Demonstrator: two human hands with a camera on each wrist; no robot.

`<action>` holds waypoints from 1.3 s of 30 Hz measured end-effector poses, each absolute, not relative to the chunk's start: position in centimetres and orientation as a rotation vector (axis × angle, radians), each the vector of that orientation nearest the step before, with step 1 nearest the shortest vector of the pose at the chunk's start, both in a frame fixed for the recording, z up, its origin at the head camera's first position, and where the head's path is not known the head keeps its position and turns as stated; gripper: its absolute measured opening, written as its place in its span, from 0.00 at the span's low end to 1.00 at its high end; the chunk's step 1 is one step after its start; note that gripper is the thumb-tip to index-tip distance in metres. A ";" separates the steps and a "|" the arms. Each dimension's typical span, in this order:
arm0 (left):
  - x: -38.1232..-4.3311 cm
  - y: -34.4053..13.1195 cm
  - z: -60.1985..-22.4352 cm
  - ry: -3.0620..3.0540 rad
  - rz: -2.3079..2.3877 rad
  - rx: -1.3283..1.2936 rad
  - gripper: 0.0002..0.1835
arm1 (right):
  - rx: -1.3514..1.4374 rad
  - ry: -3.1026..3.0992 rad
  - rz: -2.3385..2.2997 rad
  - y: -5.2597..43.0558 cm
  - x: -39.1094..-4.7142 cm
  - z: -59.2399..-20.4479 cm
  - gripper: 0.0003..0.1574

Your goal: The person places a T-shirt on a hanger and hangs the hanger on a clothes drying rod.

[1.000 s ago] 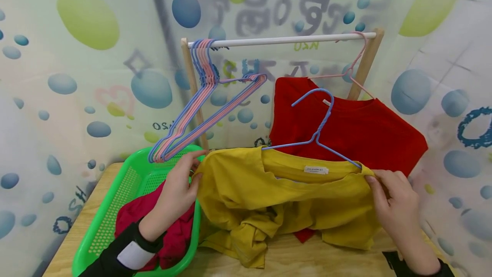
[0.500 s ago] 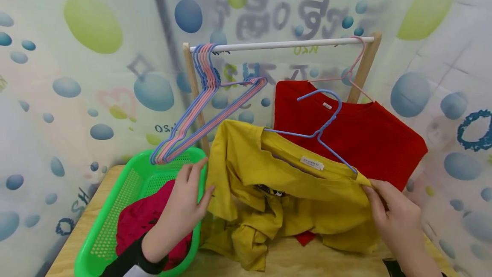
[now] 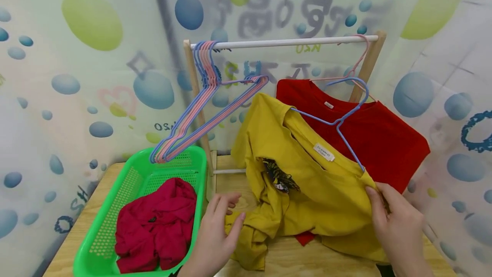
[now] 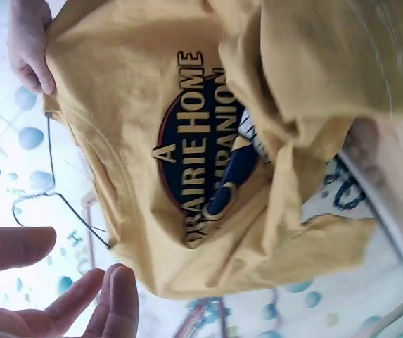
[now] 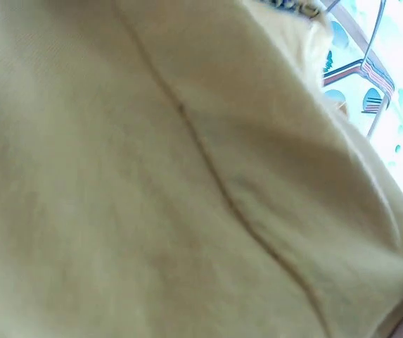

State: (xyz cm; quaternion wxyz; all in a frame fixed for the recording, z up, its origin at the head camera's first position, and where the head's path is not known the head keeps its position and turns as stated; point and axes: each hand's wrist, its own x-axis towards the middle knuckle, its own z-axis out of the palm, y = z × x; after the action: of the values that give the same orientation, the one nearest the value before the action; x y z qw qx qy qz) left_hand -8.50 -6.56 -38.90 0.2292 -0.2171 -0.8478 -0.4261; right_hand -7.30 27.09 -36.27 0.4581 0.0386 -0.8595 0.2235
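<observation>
A yellow T-shirt (image 3: pixel 323 195) hangs tilted on a blue hanger (image 3: pixel 340 121), its left shoulder raised. With thumb and fingers, my right hand (image 3: pixel 399 225) pinches the shirt's right shoulder near the hanger's end. My left hand (image 3: pixel 217 236) is off the shoulder, fingers loosely bent and holding nothing, by the lower folds of the shirt. In the left wrist view its fingers (image 4: pixel 120 299) are apart from the neckline, and a printed logo (image 4: pixel 208 148) shows on the shirt front. Yellow cloth (image 5: pixel 152 183) fills most of the right wrist view, which hides the right fingers.
Several blue and pink hangers (image 3: pixel 192 110) hang at the left of the rack's white rail (image 3: pixel 276 42). A red shirt (image 3: pixel 396 136) hangs on a pink hanger (image 3: pixel 361 57) behind the yellow one. A green basket (image 3: pixel 103 208) holds a crimson garment (image 3: pixel 157 225).
My left hand has let go of the shirt's left shoulder and moved down and right. The shirt and hanger have tilted, left side up, and shifted right. My right hand keeps its hold.
</observation>
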 end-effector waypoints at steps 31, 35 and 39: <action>-10.9 -5.8 -42.3 -2.228 -1.365 -0.295 0.14 | -0.224 -2.122 0.756 24.8 -13.5 -33.7 0.19; -11.0 -5.9 -42.5 -2.217 -1.337 -0.295 0.14 | -0.246 -2.100 0.764 24.9 -14.3 -33.0 0.21; -10.9 -5.8 -42.6 -2.214 -1.328 -0.303 0.15 | -0.267 -2.075 0.779 25.2 -15.0 -32.1 0.24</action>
State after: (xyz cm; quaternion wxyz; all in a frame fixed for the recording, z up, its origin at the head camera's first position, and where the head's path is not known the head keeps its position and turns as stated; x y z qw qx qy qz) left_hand -10.94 -5.82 -42.56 0.2676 -0.1121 -0.8206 -0.4924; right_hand -15.05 25.24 -32.07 0.4390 -0.1075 -0.8351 0.3136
